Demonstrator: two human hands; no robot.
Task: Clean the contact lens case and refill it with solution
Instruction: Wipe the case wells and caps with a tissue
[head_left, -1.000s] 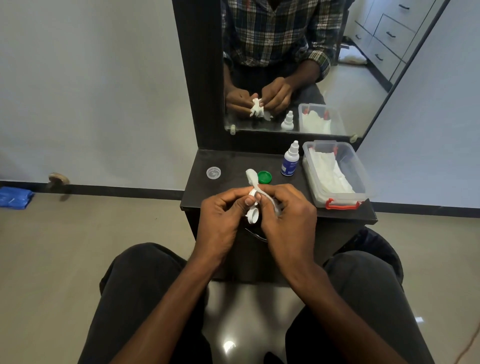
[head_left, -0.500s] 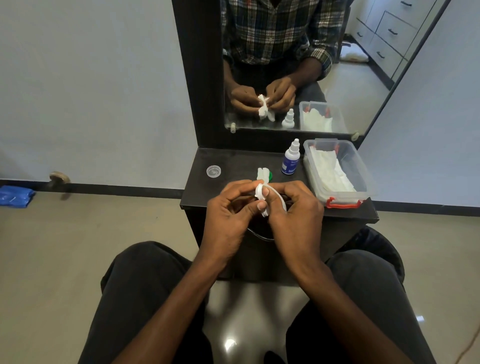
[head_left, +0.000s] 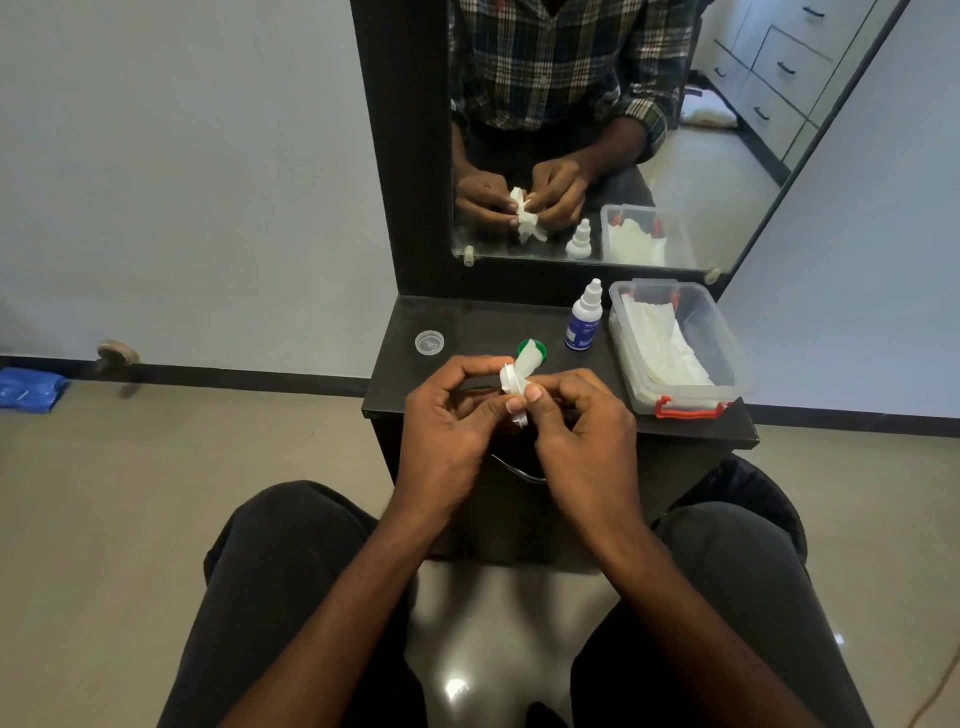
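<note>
Head view: clear tub (head_left: 727, 358) of white tissues (head_left: 657, 338) (lidless).

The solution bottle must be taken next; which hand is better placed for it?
Probably the right hand: the solution bottle stands on the shelf on its side, beyond it. The left hand grips the lens case and would have to cross over.

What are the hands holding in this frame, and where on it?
Both hands pinch a white contact lens case with a tissue. The left hand holds its upper end, the right hand its middle. The exact grip is partly hidden.
</note>
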